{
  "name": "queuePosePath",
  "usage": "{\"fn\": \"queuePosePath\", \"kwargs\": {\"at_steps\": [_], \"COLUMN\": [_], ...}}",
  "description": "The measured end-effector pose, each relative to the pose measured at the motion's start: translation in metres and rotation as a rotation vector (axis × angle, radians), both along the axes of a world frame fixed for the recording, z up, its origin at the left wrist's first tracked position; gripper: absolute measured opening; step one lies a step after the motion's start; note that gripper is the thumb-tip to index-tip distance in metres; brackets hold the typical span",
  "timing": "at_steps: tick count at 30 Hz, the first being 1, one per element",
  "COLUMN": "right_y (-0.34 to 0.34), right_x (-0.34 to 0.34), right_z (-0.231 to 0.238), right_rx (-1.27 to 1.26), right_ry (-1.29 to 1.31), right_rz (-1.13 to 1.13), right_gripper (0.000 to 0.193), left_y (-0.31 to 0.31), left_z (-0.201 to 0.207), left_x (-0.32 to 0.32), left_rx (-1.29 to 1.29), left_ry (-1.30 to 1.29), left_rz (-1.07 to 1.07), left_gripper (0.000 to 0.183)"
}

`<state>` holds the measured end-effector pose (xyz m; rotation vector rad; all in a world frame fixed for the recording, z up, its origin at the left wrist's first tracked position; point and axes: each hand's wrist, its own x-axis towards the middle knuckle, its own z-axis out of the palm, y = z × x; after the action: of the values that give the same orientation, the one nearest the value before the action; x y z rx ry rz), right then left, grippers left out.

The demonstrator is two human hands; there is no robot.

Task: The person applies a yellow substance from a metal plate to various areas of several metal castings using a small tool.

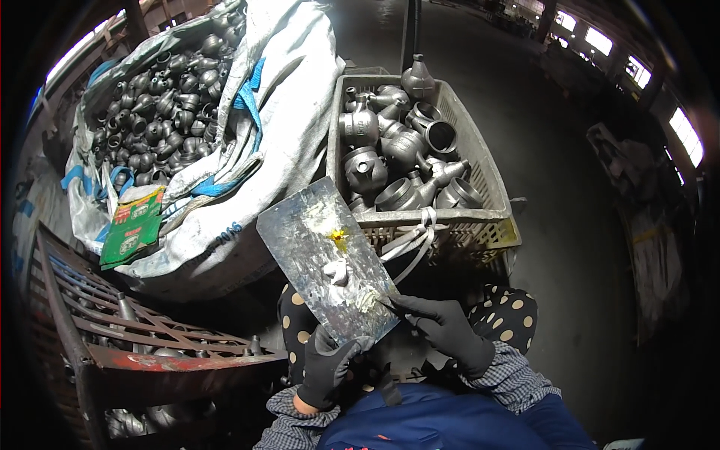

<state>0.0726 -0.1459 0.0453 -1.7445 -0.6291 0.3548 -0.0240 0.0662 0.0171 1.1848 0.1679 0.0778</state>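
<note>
Smeared plate (296, 229), centre of frame. Left hand (328, 366), lower centre: fingers clamped on plate's lower edge. Right hand (448, 335) at plate's lower-right corner, can't tell fingers' grip. Crate (491, 161) of metal parts (403, 150), upper centre.

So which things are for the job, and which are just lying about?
Probably for the job:
smeared board, held by the left hand
white lump and yellow blob on it
right hand near its edge

Lying about, not in hand:
basket of metal parts, maybe needed too
white sack
green packet
metal rack
</note>
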Motion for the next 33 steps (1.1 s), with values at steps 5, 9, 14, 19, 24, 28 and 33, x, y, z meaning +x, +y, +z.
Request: {"fn": "queuePosePath", "kwargs": {"at_steps": [5, 9, 14, 19, 24, 28, 33], "right_y": [0.003, -0.002, 0.003, 0.001, -0.003, -0.011, -0.014], "right_x": [-0.008, 0.003, -0.003, 0.003, 0.003, 0.008, -0.005], "right_z": [-0.001, -0.003, -0.002, 0.000, -0.002, -0.007, -0.012], "right_rx": [-0.087, -0.031, -0.088, -0.042, -0.052, -0.007, -0.119], "right_ry": [-0.048, -0.048, -0.091, -0.049, -0.073, 0.000, -0.009], "right_rz": [0.080, 0.029, 0.091, 0.043, 0.080, 0.065, 0.109], "right_gripper": [0.042, 0.044, 0.046, 0.044, 0.045, 0.043, 0.043], "left_y": [0.001, -0.002, -0.002, -0.003, -0.002, -0.004, -0.005], "left_z": [-0.005, -0.008, -0.009, -0.008, -0.005, -0.001, -0.001], "left_x": [0.002, 0.000, 0.002, 0.001, 0.005, 0.003, 0.004], "left_rx": [0.072, -0.027, 0.006, -0.022, -0.082, -0.054, -0.043], "left_ry": [0.011, 0.006, 0.001, 0.020, 0.084, 0.054, 0.044], "left_rz": [-0.026, -0.002, 0.001, -0.035, -0.025, -0.006, -0.011], "left_gripper": [0.043, 0.045, 0.044, 0.044, 0.044, 0.044, 0.044]}}
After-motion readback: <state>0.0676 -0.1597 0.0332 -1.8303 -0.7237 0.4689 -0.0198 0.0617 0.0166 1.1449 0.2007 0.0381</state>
